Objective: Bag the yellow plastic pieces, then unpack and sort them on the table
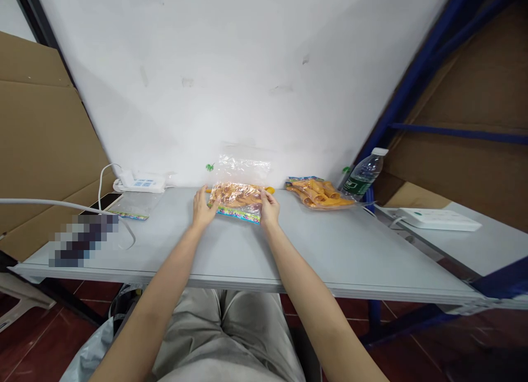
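A clear plastic bag with orange pieces in it lies in front of the wall. Its colourful printed strip faces me, and a see-through flap stands up at the back. Orange ends show past both sides of the bag. My left hand is at the left edge, fingers stretched apart and thumb touching the plastic. With thumb and fingers closed, my right hand grips the right edge. To the right, a second clear bag contains several orange horn-shaped pieces.
A tilted water bottle stands behind the second bag. At left are a flat clear bag, a white packet, a phone and a white cable. Cardboard borders the grey table; a power strip lies right.
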Tool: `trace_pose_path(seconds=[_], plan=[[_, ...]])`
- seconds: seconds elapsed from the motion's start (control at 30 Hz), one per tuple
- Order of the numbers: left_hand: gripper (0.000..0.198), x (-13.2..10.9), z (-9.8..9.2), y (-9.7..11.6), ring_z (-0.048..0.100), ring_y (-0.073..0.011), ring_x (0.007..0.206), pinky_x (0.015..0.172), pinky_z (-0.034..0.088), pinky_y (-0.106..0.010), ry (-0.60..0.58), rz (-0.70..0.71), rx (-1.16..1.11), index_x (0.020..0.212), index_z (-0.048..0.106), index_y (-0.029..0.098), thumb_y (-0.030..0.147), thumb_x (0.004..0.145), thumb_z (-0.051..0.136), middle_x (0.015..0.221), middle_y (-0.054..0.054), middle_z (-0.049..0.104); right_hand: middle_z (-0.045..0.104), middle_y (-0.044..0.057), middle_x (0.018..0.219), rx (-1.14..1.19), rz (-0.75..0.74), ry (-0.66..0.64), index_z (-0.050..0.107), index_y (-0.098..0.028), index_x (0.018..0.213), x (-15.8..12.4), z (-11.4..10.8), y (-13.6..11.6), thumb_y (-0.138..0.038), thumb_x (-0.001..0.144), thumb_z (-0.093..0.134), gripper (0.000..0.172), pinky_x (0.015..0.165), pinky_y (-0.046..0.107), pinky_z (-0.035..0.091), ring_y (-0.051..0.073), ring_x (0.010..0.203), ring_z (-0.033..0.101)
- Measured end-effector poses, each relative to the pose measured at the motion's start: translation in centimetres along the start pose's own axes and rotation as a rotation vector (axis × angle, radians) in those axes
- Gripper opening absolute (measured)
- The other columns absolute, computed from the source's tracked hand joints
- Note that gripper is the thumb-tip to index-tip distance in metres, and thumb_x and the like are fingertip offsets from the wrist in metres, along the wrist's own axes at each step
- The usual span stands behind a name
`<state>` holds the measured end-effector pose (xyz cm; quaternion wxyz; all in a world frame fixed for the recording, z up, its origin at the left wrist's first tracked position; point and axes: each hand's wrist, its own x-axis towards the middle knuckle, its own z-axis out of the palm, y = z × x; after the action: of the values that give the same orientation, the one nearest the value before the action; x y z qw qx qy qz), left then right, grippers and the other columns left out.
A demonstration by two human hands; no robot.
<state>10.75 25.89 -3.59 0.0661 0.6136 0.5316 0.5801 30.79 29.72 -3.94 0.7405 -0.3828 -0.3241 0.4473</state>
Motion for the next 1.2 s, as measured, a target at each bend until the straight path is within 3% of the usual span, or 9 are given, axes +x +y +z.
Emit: trace_pose_path(seconds=[0.13, 0.23, 0.33, 0.4, 0.6, 0.73, 0.93, 1.1, 1.2], plan=[[0.087, -1.6, 1.1, 1.9, 0.019, -0.03, 0.147, 0.118, 0.018, -0.048, -0.397, 0.35, 0.25, 0.151, 0.027, 0.021, 0.05, 0.079, 0.065, 0.159, -0.015, 0.025, 0.069, 0.001, 0.085, 0.076, 0.015, 0.069, 0.064, -0.02, 0.086, 0.3, -0.3, 0.0, -0.053, 0.059, 0.076, 0.045, 0.049, 0.026, 0.051, 0.014, 0.059, 0.063], [0.075, -2.8, 2.3, 2.8, 0.011, -0.0265, 0.15, 0.12, 0.008, -0.051, -0.588, 0.562, 0.387, 0.154, 0.021, 0.024, 0.036, 0.088, 0.054, 0.161, -0.012, 0.018, 0.07, 0.002, 0.088, 0.118, -0.01, 0.073, 0.064, -0.021, 0.087, 0.4, -0.5, -0.1, -0.053, 0.06, 0.077, 0.044, 0.053, 0.027, 0.053, 0.016, 0.066, 0.066], [0.072, -2.8, 3.2, 3.1, 0.014, -0.02, 0.149, 0.12, 0.005, -0.053, -0.591, 0.665, 0.474, 0.153, 0.023, 0.026, 0.005, 0.086, 0.035, 0.159, -0.008, 0.024, 0.071, 0.003, 0.089, 0.121, -0.042, 0.055, 0.064, -0.022, 0.088, 0.6, -0.6, -0.1, -0.054, 0.062, 0.076, 0.044, 0.058, 0.027, 0.055, 0.017, 0.076, 0.068], [0.078, -2.3, 3.3, 3.1, 0.018, -0.0177, 0.148, 0.12, 0.005, -0.054, -0.559, 0.684, 0.506, 0.152, 0.026, 0.027, -0.003, 0.08, 0.03, 0.157, -0.006, 0.029, 0.072, 0.004, 0.09, 0.117, -0.053, 0.044, 0.064, -0.021, 0.089, 0.8, -0.6, -0.1, -0.055, 0.063, 0.075, 0.044, 0.062, 0.028, 0.056, 0.017, 0.079, 0.068], [0.067, 0.4, 2.1, 4.0, 0.025, -0.019, 0.146, 0.121, 0.01, -0.053, -0.523, 0.754, 0.532, 0.148, 0.037, 0.029, 0.001, 0.088, 0.03, 0.154, -0.005, 0.035, 0.071, 0.002, 0.093, 0.165, -0.053, 0.006, 0.067, -0.021, 0.091, 0.7, -0.2, -0.5, -0.048, 0.065, 0.077, 0.039, 0.066, 0.026, 0.056, 0.015, 0.083, 0.066], [0.055, 2.3, 0.9, 4.2, 0.03, -0.0208, 0.144, 0.12, 0.012, -0.053, -0.52, 0.795, 0.534, 0.143, 0.044, 0.028, 0.009, 0.092, 0.036, 0.151, -0.007, 0.042, 0.07, 0.0, 0.093, 0.169, 0.026, -0.102, 0.067, -0.023, 0.097, 0.1, 0.1, -1.1, -0.047, 0.068, 0.076, 0.039, 0.056, 0.024, 0.055, 0.012, 0.069, 0.065], [0.055, 6.4, -3.5, 2.5, 0.03, -0.0208, 0.144, 0.119, 0.008, -0.056, -0.429, 0.704, 0.547, 0.139, 0.049, 0.026, 0.007, 0.091, 0.031, 0.15, -0.008, 0.044, 0.071, 0.002, 0.096, 0.146, 0.104, -0.214, 0.063, -0.024, 0.106, -1.0, 0.2, -2.0, -0.045, 0.069, 0.076, 0.045, 0.048, 0.025, 0.054, 0.013, 0.059, 0.066], [0.06, 9.5, -9.9, 0.3, 0.027, -0.0211, 0.146, 0.118, 0.002, -0.059, -0.289, 0.564, 0.632, 0.141, 0.047, 0.029, 0.007, 0.087, 0.033, 0.151, -0.006, 0.042, 0.072, 0.001, 0.089, 0.084, 0.131, -0.195, 0.063, -0.022, 0.104, -1.3, 0.4, -2.1, -0.042, 0.072, 0.074, 0.039, 0.045, 0.023, 0.052, 0.012, 0.052, 0.064], [0.064, 10.0, -14.0, -1.0, 0.025, -0.0203, 0.146, 0.118, 0.003, -0.059, -0.242, 0.366, 0.804, 0.142, 0.045, 0.029, 0.005, 0.084, 0.032, 0.154, -0.004, 0.038, 0.072, 0.001, 0.087, -0.008, 0.146, -0.216, 0.063, -0.021, 0.103, -1.6, 0.6, -1.8, -0.039, 0.075, 0.072, 0.035, 0.044, 0.021, 0.051, 0.01, 0.05, 0.062]])
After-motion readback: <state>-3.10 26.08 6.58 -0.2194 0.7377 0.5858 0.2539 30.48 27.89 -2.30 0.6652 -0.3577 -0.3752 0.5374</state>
